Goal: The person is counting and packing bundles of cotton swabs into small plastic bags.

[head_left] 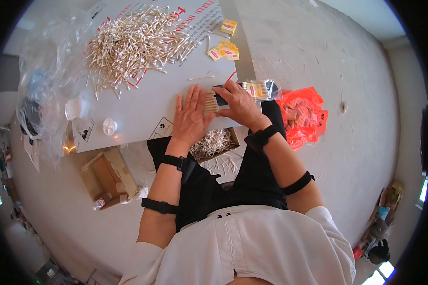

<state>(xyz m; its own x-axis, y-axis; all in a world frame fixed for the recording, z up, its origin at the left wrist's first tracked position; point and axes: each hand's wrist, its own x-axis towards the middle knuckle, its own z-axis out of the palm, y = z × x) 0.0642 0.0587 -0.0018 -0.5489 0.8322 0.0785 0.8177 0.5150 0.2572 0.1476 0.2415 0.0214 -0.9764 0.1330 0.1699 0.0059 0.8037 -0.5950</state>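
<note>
We line up a row of pale wooden cotton swabs (210, 102) between our flat left hand (190, 121) and right hand (241, 107), thumb and forefinger apart.

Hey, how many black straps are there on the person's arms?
4. On the left forearm: a left wrist strap and a left upper strap. On the right forearm: a right wrist strap and a right upper strap. The sleeves could hide others.

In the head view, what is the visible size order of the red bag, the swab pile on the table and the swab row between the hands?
Largest to smallest:
swab pile
red bag
swab row
</note>
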